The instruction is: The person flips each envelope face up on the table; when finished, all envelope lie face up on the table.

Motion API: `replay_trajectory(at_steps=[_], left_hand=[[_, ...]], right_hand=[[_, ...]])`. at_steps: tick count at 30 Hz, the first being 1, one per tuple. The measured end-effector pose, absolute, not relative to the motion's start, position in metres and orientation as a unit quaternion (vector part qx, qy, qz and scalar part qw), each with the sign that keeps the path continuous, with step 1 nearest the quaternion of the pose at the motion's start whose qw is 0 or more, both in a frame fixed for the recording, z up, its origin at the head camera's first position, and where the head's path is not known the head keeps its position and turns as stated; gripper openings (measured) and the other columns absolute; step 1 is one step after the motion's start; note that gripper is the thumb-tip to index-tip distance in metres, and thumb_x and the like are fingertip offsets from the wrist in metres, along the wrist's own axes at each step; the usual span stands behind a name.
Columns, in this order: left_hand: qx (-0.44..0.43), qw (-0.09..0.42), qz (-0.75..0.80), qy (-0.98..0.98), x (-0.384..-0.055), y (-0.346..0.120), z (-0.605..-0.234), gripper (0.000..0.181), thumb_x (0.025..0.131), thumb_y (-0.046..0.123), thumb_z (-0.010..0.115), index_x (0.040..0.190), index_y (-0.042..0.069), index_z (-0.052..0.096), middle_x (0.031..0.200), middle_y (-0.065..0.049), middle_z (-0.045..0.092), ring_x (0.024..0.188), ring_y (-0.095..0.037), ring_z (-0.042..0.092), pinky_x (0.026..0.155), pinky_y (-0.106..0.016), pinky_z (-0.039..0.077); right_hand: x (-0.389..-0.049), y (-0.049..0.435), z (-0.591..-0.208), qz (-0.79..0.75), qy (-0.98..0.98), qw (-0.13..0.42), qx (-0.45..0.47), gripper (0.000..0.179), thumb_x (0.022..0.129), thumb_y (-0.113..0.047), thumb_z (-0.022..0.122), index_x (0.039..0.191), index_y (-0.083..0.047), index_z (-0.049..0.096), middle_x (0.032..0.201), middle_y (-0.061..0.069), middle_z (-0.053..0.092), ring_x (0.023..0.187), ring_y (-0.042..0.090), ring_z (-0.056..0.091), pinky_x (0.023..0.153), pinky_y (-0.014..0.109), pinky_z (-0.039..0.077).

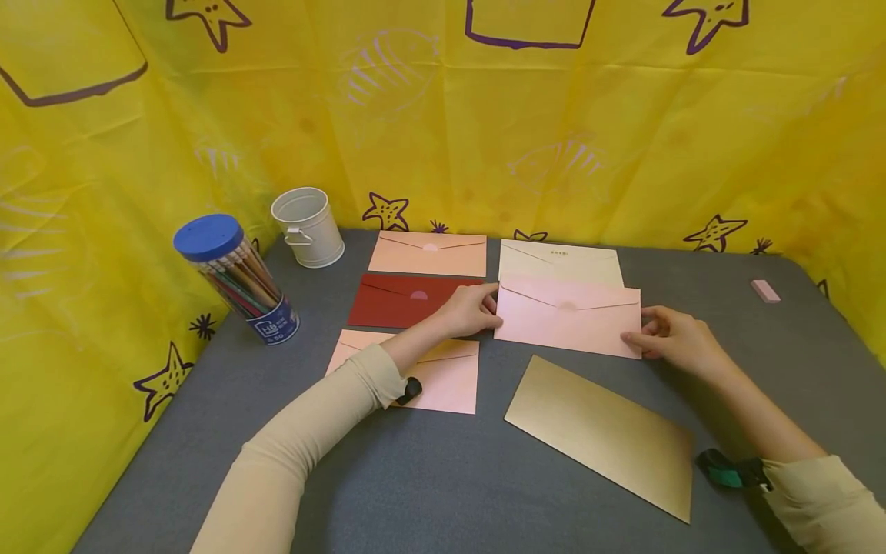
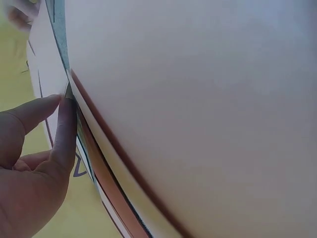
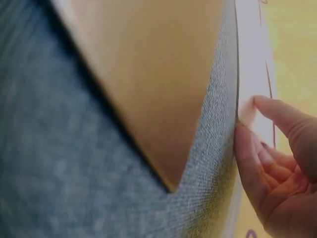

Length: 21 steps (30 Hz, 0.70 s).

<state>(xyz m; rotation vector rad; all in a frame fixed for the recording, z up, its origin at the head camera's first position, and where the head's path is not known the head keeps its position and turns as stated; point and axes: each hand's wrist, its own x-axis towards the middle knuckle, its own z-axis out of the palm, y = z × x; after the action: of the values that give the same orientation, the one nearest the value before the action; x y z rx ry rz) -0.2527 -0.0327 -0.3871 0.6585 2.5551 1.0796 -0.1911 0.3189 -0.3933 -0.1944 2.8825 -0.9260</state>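
Note:
A pale pink envelope [image 1: 567,319], flap side up, is pinched at both short ends. My left hand [image 1: 467,310] grips its left edge between thumb and fingers, and my right hand [image 1: 674,338] holds its lower right corner. It overlaps the front of a cream envelope [image 1: 561,259]. Under my left forearm lies another pink envelope [image 1: 443,381]; a dark red envelope [image 1: 388,300] is behind it, partly covered by the left hand. Nearer me, a gold envelope [image 1: 602,438] lies askew. In the right wrist view, thumb and fingertips [image 3: 262,101] meet at the pink envelope's edge.
A peach envelope [image 1: 429,254] lies at the back of the grey table [image 1: 415,485]. At the left stand a clear tub of pencils [image 1: 238,281] with a blue lid and a small white bucket [image 1: 309,228]. A pink eraser [image 1: 764,291] lies far right. Yellow patterned cloth [image 1: 443,115] hangs behind.

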Motion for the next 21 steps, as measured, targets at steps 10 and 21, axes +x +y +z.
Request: replay_trajectory(at_steps=[10, 21], left_hand=[[0.229, 0.149, 0.361, 0.892, -0.251, -0.029, -0.389, 0.045, 0.082, 0.005, 0.076, 0.123, -0.004, 0.06, 0.099, -0.012, 0.061, 0.079, -0.015, 0.061, 0.067, -0.019, 0.046], [0.224, 0.143, 0.327, 0.907, -0.25, -0.025, -0.388, 0.028, 0.08, 0.011, 0.078, 0.099, -0.003, 0.062, 0.091, -0.009, 0.056, 0.081, -0.016, 0.052, 0.064, -0.021, 0.039]], right_hand=[[-0.192, 0.311, -0.388, -0.267, 0.959, 0.068, -0.059, 0.072, 0.09, -0.042, 0.068, 0.133, 0.012, 0.048, 0.084, 0.006, 0.067, 0.07, 0.017, 0.059, 0.065, 0.032, 0.043], [-0.193, 0.309, -0.391, -0.242, 0.965, 0.064, -0.077, 0.067, 0.092, -0.039, 0.066, 0.133, 0.012, 0.049, 0.069, 0.0, 0.053, 0.066, 0.018, 0.048, 0.056, 0.029, 0.032]])
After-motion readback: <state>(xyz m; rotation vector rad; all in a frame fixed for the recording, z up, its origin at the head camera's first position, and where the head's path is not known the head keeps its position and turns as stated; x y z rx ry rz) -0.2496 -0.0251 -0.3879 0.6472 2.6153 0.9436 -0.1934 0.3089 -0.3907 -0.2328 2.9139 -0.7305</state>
